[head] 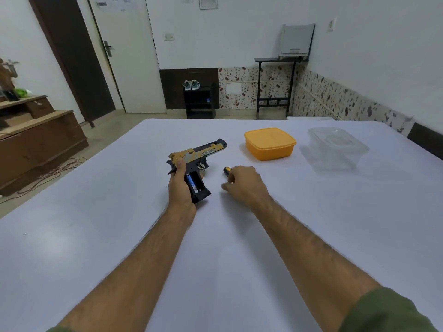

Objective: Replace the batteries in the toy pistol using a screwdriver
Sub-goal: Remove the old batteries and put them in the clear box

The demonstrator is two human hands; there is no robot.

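The toy pistol (202,152), black with a tan and gold slide, lies on its side on the white table (119,212), muzzle pointing right and away. My left hand (179,185) grips its handle. The handle's battery compartment is uncovered and a blue battery (193,183) shows inside. To the right, my right hand (244,184) has its fingers curled over a screwdriver with a black and yellow handle (226,170); only the handle's end sticks out past the fingers. The screwdriver's shaft and the compartment cover are hidden.
An orange lidded box (269,143) stands behind my right hand, and a clear plastic container (336,148) sits further right. Beyond the table are a door, a shoe rack and a dark stand; a wooden cabinet stands at the left.
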